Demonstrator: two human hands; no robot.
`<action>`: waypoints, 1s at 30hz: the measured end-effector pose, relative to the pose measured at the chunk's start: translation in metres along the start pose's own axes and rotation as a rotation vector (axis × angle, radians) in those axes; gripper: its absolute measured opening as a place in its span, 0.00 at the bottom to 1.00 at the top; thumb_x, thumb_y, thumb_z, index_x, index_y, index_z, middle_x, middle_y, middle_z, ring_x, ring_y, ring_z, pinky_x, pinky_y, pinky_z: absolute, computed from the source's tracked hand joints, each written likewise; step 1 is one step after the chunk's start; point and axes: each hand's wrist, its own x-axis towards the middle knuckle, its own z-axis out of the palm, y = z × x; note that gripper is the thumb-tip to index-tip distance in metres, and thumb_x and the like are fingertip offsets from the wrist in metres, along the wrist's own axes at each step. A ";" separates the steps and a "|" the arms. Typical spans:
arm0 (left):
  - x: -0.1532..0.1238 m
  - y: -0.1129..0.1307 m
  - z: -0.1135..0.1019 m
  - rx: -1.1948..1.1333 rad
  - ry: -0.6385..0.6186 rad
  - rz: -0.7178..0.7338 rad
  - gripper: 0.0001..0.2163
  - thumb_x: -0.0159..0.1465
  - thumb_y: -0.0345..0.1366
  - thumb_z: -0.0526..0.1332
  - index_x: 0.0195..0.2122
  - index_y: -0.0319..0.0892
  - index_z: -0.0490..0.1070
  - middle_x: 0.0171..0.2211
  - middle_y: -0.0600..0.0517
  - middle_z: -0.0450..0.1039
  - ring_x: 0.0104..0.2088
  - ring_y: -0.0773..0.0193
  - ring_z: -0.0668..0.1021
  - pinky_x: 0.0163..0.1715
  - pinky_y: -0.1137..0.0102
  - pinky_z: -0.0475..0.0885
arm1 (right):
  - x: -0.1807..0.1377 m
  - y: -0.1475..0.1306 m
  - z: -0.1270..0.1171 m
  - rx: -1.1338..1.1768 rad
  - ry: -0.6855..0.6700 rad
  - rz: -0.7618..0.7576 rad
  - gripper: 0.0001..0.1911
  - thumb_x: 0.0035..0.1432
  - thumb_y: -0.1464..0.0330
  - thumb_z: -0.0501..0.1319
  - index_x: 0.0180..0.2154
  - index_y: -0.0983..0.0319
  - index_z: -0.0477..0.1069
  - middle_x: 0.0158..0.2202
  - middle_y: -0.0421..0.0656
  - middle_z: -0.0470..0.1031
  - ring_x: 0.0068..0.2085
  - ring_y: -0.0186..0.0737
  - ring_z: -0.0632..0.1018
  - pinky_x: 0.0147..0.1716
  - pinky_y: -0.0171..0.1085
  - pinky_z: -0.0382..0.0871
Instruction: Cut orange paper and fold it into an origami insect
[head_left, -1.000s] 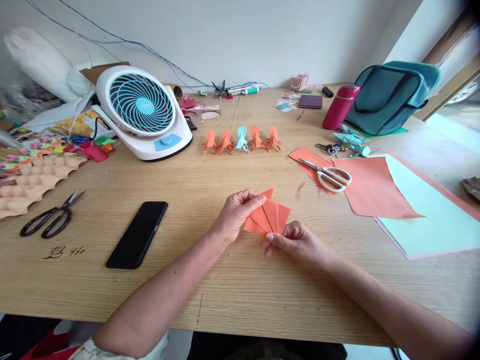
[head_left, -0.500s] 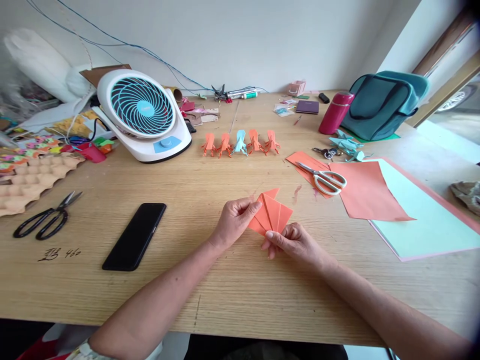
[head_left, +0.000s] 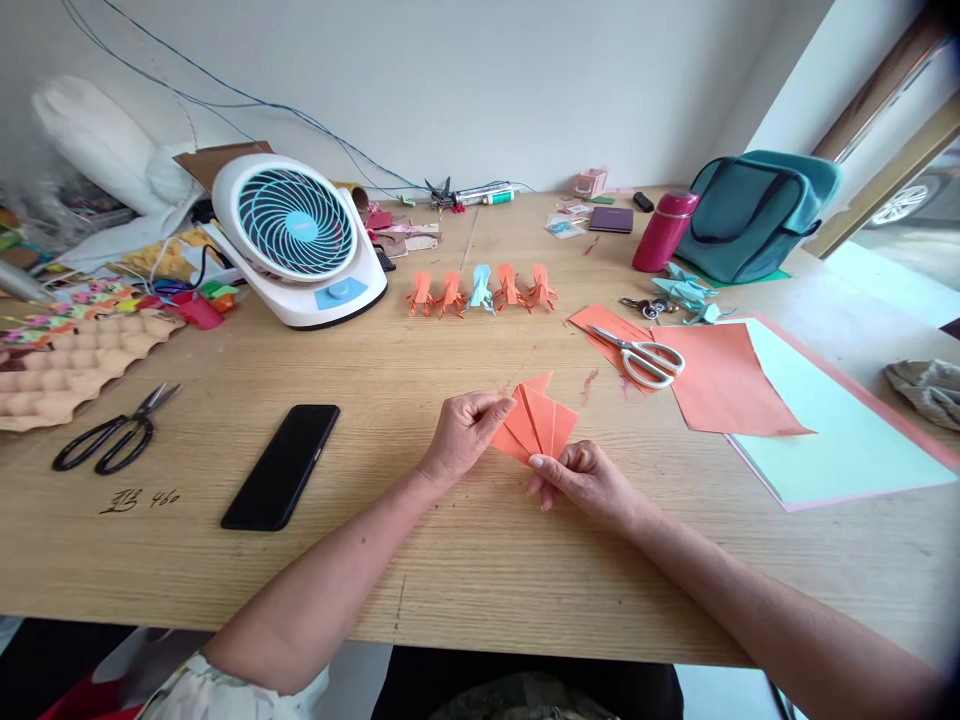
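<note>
A folded orange paper (head_left: pixel 538 422) is held just above the wooden table (head_left: pixel 450 560) at its middle. My left hand (head_left: pixel 461 435) pinches the paper's left edge with thumb and fingers closed. My right hand (head_left: pixel 581 480) pinches its lower tip from below. Behind the paper, a row of small folded figures (head_left: pixel 481 288), several orange and one light blue, stands on the table.
White-handled scissors (head_left: pixel 643 357) lie on orange sheets (head_left: pixel 712 380) beside a pale green sheet (head_left: pixel 832 430) at right. A black phone (head_left: pixel 281 465) and black scissors (head_left: pixel 112 440) lie at left. A white fan (head_left: pixel 296 240), egg tray (head_left: pixel 67 365), red bottle (head_left: pixel 664 232) and teal bag (head_left: pixel 757 215) stand farther back.
The hands and the orange paper have stayed nearly in place; the paper's folded flap is turned slightly. The view has shifted a little.
</note>
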 end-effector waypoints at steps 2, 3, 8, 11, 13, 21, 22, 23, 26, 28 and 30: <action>0.000 0.001 -0.001 -0.022 -0.040 -0.022 0.26 0.69 0.56 0.51 0.20 0.42 0.54 0.20 0.57 0.52 0.23 0.69 0.57 0.26 0.71 0.54 | 0.001 -0.002 0.002 0.001 0.025 -0.012 0.32 0.56 0.42 0.60 0.23 0.63 0.79 0.18 0.44 0.77 0.21 0.35 0.74 0.28 0.35 0.68; -0.001 0.002 0.000 -0.035 -0.076 -0.035 0.26 0.69 0.57 0.49 0.22 0.42 0.57 0.20 0.57 0.54 0.23 0.69 0.58 0.25 0.72 0.55 | 0.001 -0.003 0.003 0.001 0.037 -0.018 0.32 0.56 0.41 0.60 0.24 0.63 0.79 0.18 0.44 0.77 0.21 0.35 0.74 0.28 0.35 0.68; -0.003 -0.001 0.006 -0.064 -0.181 -0.069 0.28 0.62 0.60 0.58 0.18 0.41 0.57 0.18 0.58 0.52 0.21 0.71 0.57 0.23 0.73 0.53 | 0.003 -0.002 0.007 -0.010 0.063 -0.038 0.33 0.53 0.40 0.61 0.23 0.63 0.79 0.18 0.44 0.76 0.20 0.36 0.74 0.26 0.35 0.68; -0.002 -0.003 0.007 -0.072 -0.157 -0.053 0.30 0.60 0.61 0.61 0.16 0.42 0.53 0.18 0.58 0.49 0.22 0.71 0.55 0.23 0.73 0.52 | 0.002 0.000 0.007 -0.015 0.055 -0.046 0.34 0.53 0.39 0.60 0.23 0.63 0.79 0.17 0.44 0.77 0.20 0.36 0.74 0.26 0.35 0.68; -0.001 -0.003 0.005 -0.080 -0.144 -0.036 0.31 0.59 0.61 0.61 0.15 0.41 0.52 0.18 0.58 0.49 0.22 0.71 0.56 0.24 0.73 0.52 | 0.002 0.001 0.007 -0.017 0.047 -0.050 0.34 0.53 0.38 0.60 0.23 0.64 0.79 0.18 0.45 0.77 0.21 0.36 0.75 0.27 0.35 0.69; 0.007 -0.010 -0.011 -0.114 0.015 -0.029 0.33 0.59 0.62 0.61 0.12 0.41 0.52 0.14 0.58 0.51 0.19 0.71 0.56 0.23 0.71 0.53 | -0.002 0.001 0.004 -0.019 0.046 -0.047 0.34 0.55 0.39 0.59 0.24 0.63 0.79 0.19 0.45 0.77 0.21 0.36 0.75 0.28 0.35 0.71; 0.008 -0.010 -0.013 -0.128 0.034 -0.039 0.33 0.60 0.63 0.59 0.12 0.41 0.53 0.13 0.58 0.51 0.19 0.71 0.57 0.23 0.72 0.53 | -0.002 0.001 0.004 -0.020 0.049 -0.047 0.33 0.55 0.39 0.59 0.24 0.63 0.79 0.19 0.45 0.78 0.21 0.36 0.75 0.28 0.35 0.70; 0.008 -0.010 -0.014 -0.146 0.038 -0.051 0.32 0.61 0.63 0.58 0.13 0.41 0.55 0.14 0.58 0.53 0.19 0.71 0.58 0.23 0.72 0.54 | -0.002 0.001 0.004 -0.022 0.052 -0.047 0.33 0.56 0.40 0.59 0.24 0.63 0.79 0.19 0.45 0.78 0.22 0.36 0.75 0.28 0.35 0.70; 0.006 -0.005 -0.009 -0.223 -0.052 -0.113 0.28 0.61 0.63 0.58 0.22 0.40 0.67 0.20 0.56 0.62 0.22 0.70 0.63 0.25 0.74 0.58 | -0.002 0.004 0.006 -0.041 0.052 -0.045 0.31 0.57 0.42 0.60 0.24 0.63 0.79 0.19 0.45 0.77 0.21 0.36 0.74 0.27 0.35 0.68; 0.002 -0.002 -0.002 -0.281 -0.130 -0.165 0.25 0.60 0.60 0.62 0.28 0.39 0.70 0.25 0.55 0.66 0.26 0.69 0.66 0.28 0.73 0.62 | -0.002 0.007 0.009 -0.058 0.043 -0.041 0.30 0.58 0.44 0.61 0.22 0.63 0.78 0.19 0.45 0.77 0.22 0.36 0.74 0.27 0.36 0.67; -0.002 -0.001 0.005 -0.334 -0.147 -0.213 0.22 0.58 0.56 0.66 0.27 0.39 0.67 0.26 0.56 0.65 0.27 0.70 0.66 0.29 0.74 0.62 | -0.003 0.011 0.012 -0.089 0.026 -0.049 0.28 0.59 0.46 0.61 0.20 0.62 0.76 0.20 0.45 0.78 0.23 0.37 0.74 0.27 0.36 0.67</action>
